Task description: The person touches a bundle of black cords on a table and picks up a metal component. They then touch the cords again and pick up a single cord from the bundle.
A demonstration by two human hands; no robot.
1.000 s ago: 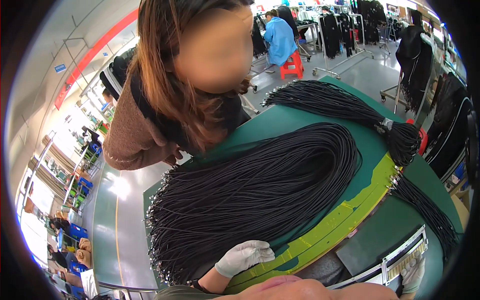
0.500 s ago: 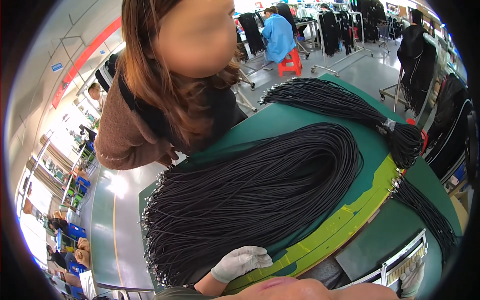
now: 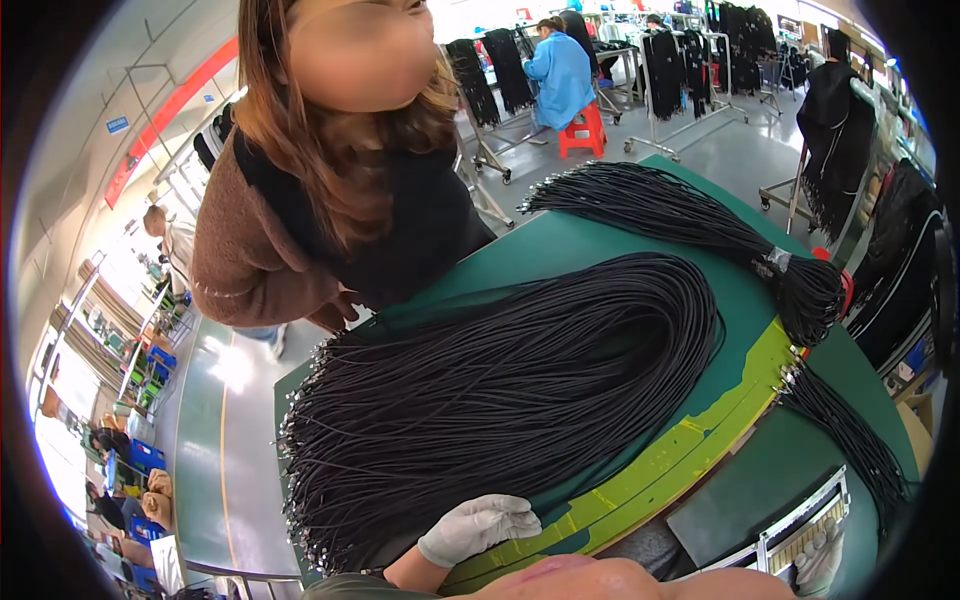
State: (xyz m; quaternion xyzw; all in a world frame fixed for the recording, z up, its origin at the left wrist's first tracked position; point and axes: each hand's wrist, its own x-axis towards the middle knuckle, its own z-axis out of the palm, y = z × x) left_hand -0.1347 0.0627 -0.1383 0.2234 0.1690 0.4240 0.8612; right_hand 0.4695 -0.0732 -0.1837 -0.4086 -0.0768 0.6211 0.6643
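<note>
A large looped bundle of thin black cords (image 3: 480, 400) with small metal ends lies across the green table (image 3: 740, 310). At its near edge, my left hand (image 3: 480, 530), in a white glove, is raised with fingers loosely stretched and nothing visible in them. My right hand (image 3: 820, 562), also gloved, rests at the lower right against a silver metal frame (image 3: 800, 525) with a row of pale slats; its fingers look extended, though part of the hand is hidden. A smaller bunch of black cords (image 3: 840, 425) lies beyond that frame.
Yellow tape (image 3: 660, 465) runs along the near table edge. A tied bundle of black cords (image 3: 660, 205) lies at the far side. A person in a brown coat (image 3: 250, 250) stands across the table. Racks with black cords (image 3: 665, 75) and a seated person in blue (image 3: 560, 75) are behind.
The person in the brown coat has shifted slightly left and turned the head. A person in the left background has walked further into view. My hands have hardly moved.
</note>
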